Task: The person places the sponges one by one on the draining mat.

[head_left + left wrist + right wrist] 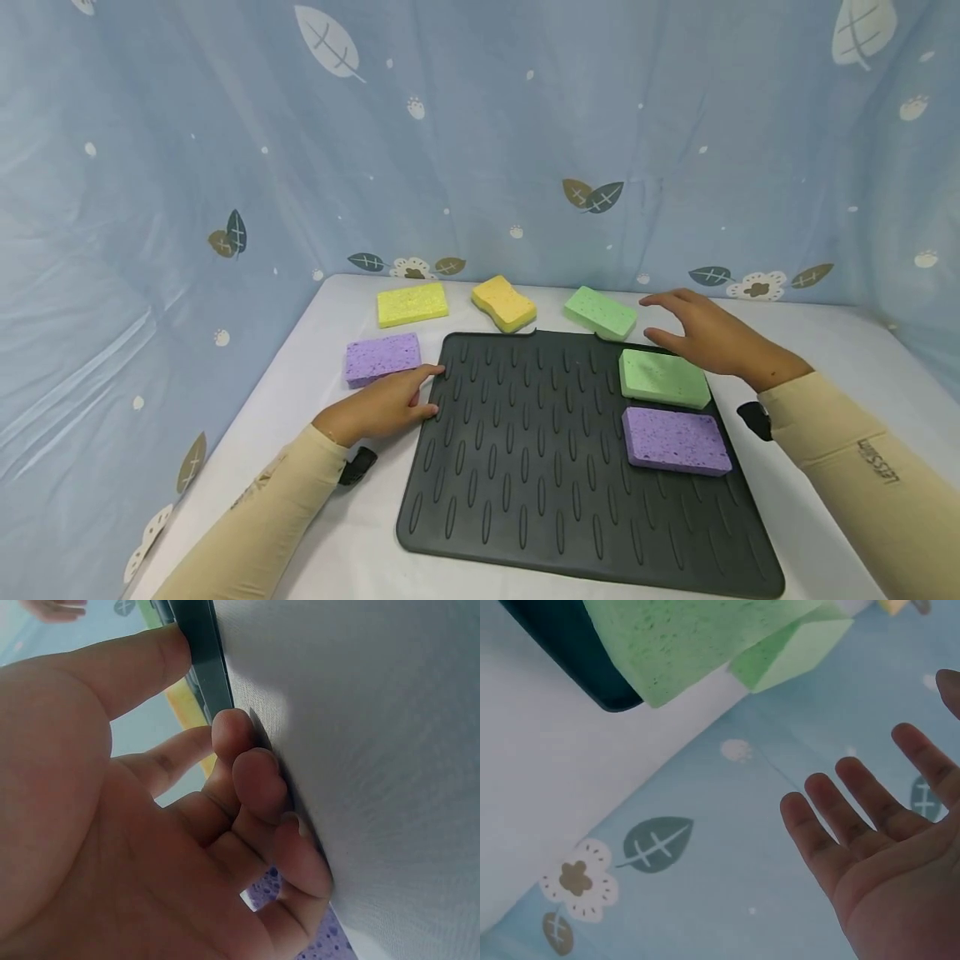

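Observation:
My left hand (390, 402) lies at the left edge of a dark ribbed rubber mat (517, 467), thumb and forefinger touching that edge. Its other fingers bend loosely against the white tabletop in the left wrist view. A purple sponge (382, 357) lies just beyond this hand. My right hand (705, 333) hovers with fingers spread and nothing in them, near the mat's far right corner. Below it on the mat lies a green sponge (663, 379), and nearer me another purple sponge (677, 442). The right wrist view shows the right palm (907, 892) and straight fingers.
Behind the mat, along the table's back, lie a yellow sponge (412, 305), an orange-yellow waisted sponge (504, 303) and a second green sponge (600, 312), which is close to the mat's far edge. A blue leaf-patterned curtain (480, 150) hangs behind the white table (337, 525).

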`<action>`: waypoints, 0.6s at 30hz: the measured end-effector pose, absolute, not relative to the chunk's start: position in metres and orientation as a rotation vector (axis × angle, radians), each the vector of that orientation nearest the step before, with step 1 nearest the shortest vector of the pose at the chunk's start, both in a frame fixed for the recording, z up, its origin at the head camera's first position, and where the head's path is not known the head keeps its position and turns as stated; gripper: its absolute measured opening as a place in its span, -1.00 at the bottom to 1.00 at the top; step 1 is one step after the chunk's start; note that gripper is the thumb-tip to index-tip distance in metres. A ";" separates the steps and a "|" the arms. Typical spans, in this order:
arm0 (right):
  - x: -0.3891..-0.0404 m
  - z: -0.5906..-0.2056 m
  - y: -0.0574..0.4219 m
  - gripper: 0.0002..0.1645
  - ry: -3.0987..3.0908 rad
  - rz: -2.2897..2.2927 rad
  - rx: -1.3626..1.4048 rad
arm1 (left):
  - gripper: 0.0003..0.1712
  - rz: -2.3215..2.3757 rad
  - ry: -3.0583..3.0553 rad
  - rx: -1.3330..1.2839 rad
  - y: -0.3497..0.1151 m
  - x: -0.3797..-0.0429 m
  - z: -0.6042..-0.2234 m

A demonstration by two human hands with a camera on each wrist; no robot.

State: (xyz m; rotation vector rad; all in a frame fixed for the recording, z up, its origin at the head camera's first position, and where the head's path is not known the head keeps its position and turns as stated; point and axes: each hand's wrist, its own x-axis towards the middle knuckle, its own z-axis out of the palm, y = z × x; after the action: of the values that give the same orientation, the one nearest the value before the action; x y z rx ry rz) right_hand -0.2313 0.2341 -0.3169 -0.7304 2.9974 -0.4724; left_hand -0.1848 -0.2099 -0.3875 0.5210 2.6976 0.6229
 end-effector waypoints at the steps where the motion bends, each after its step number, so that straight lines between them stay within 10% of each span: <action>1: -0.235 -0.318 0.234 -0.37 2.993 -0.468 -0.722 | -0.26 0.623 2.699 0.525 -0.210 -0.185 -0.388; 18: -0.274 -0.331 0.207 -0.39 2.932 -0.298 -0.722 | -0.26 0.635 2.707 0.548 -0.211 -0.186 -0.392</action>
State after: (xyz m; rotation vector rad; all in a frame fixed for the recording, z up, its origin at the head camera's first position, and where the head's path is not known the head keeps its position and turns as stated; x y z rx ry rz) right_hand -0.2738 0.2073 -0.3314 -0.7222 2.9319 -0.2983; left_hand -0.1859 -0.2109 -0.3923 0.5479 2.7074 0.6355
